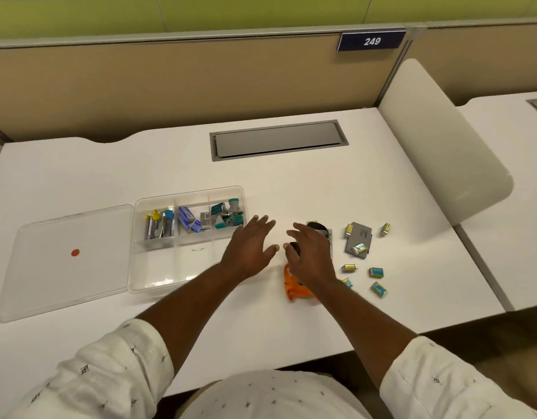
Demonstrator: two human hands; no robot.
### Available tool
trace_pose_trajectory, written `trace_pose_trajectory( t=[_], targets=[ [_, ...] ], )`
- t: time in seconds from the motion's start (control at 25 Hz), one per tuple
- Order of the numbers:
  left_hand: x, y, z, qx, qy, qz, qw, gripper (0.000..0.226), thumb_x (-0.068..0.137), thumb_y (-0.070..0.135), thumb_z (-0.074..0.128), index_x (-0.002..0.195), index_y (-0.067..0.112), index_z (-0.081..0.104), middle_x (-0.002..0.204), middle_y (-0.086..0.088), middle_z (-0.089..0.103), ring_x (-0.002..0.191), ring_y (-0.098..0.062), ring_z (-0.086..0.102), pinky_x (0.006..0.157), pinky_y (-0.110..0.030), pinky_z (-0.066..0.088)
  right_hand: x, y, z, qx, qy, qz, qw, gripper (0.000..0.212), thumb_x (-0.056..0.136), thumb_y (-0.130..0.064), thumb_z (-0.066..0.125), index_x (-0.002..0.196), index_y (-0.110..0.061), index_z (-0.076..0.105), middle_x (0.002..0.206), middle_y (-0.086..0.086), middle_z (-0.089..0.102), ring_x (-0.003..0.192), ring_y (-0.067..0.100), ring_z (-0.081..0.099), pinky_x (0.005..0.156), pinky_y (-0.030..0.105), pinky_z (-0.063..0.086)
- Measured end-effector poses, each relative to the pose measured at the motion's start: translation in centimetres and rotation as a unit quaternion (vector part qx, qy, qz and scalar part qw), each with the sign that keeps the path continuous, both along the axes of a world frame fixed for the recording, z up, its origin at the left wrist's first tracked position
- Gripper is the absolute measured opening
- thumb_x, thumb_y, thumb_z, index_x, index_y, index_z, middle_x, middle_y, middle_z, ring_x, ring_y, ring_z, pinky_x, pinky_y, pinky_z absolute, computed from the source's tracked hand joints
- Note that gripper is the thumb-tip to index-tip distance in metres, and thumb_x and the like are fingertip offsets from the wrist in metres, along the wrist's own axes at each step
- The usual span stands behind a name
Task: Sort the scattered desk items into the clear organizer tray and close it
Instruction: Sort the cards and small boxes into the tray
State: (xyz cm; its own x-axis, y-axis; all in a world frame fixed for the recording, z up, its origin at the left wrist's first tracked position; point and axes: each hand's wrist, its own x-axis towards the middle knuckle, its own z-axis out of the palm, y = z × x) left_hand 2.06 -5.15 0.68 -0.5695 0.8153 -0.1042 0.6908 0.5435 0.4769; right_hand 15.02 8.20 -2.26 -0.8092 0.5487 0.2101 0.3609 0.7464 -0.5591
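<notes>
The clear organizer tray (158, 282) sits left of centre. Its back compartments hold staplers, blue staple boxes and teal clips, while the front compartments hold nothing. Its clear lid (64, 264) with an orange dot lies flat to the left. My left hand (249, 246) hovers open just right of the tray. My right hand (312, 255) is open, spread over a black item (317, 228) and an orange item (296, 290). Small yellow and teal boxes (377, 272) and a grey card (359, 238) lie scattered to the right.
A grey cable hatch (278, 140) is set into the white desk behind the items. A beige partition runs along the back. A white curved divider (439, 140) borders the desk on the right.
</notes>
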Motion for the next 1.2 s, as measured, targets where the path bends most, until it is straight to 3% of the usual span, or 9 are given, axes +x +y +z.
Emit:
trace_pose_trajectory(
  t=[0.44, 0.64, 0.92, 1.04, 1.2],
  targets=[
    [5.7, 7.2, -0.2, 0.02, -0.018, 0.018, 0.999, 0.052, 0.089, 0.033, 0.064, 0.138, 0.021, 0.052, 0.151, 0.0, 0.044, 0.142, -0.021, 0.036, 0.116, -0.039, 0.028, 5.8, 8.4, -0.9, 0.023, -0.064, 0.001, 0.998, 0.033, 0.09, -0.016, 0.055, 0.121, -0.012, 0.066, 0.131, 0.008, 0.063, 0.126, 0.025, 0.054, 0.109, 0.046, 0.039],
    [8.0, 9.6, -0.4, 0.032, -0.025, 0.018, 0.999, 0.043, 0.088, 0.028, 0.064, 0.13, 0.021, 0.061, 0.133, -0.001, 0.062, 0.122, -0.022, 0.056, 0.103, -0.035, 0.043, 7.0, 10.7, -1.5, 0.023, -0.073, 0.005, 0.997, 0.038, 0.087, -0.014, 0.053, 0.123, -0.011, 0.065, 0.132, 0.009, 0.062, 0.127, 0.028, 0.053, 0.109, 0.046, 0.036],
    [9.5, 12.6, -2.1, -0.017, -0.043, -0.072, 0.996, 0.032, 0.091, 0.026, 0.053, 0.12, 0.028, 0.068, 0.124, 0.007, 0.067, 0.115, -0.017, 0.06, 0.094, -0.034, 0.049, 7.2, 14.0, -3.1, -0.014, -0.081, 0.034, 0.996, 0.042, 0.084, -0.018, 0.066, 0.126, -0.014, 0.063, 0.137, 0.007, 0.059, 0.131, 0.025, 0.05, 0.111, 0.044, 0.033],
    [9.2, 13.0, -2.4, -0.036, 0.009, -0.087, 0.996, 0.032, 0.091, 0.03, 0.052, 0.118, 0.028, 0.069, 0.115, 0.005, 0.071, 0.105, -0.017, 0.064, 0.087, -0.032, 0.048, 6.6, 14.9, -3.4, -0.021, -0.082, 0.052, 0.995, 0.049, 0.081, -0.022, 0.068, 0.129, -0.016, 0.061, 0.14, 0.006, 0.056, 0.134, 0.026, 0.047, 0.114, 0.044, 0.031],
    [7.7, 13.0, -2.7, -0.078, 0.101, -0.057, 0.99, 0.029, 0.09, 0.036, 0.048, 0.103, 0.02, 0.068, 0.101, -0.001, 0.069, 0.094, -0.023, 0.062, 0.08, -0.036, 0.043, 5.5, 15.3, -3.7, -0.013, -0.092, 0.091, 0.992, 0.058, 0.079, -0.035, 0.065, 0.134, -0.017, 0.057, 0.143, 0.006, 0.053, 0.138, 0.026, 0.042, 0.116, 0.049, 0.027]
  ],
)
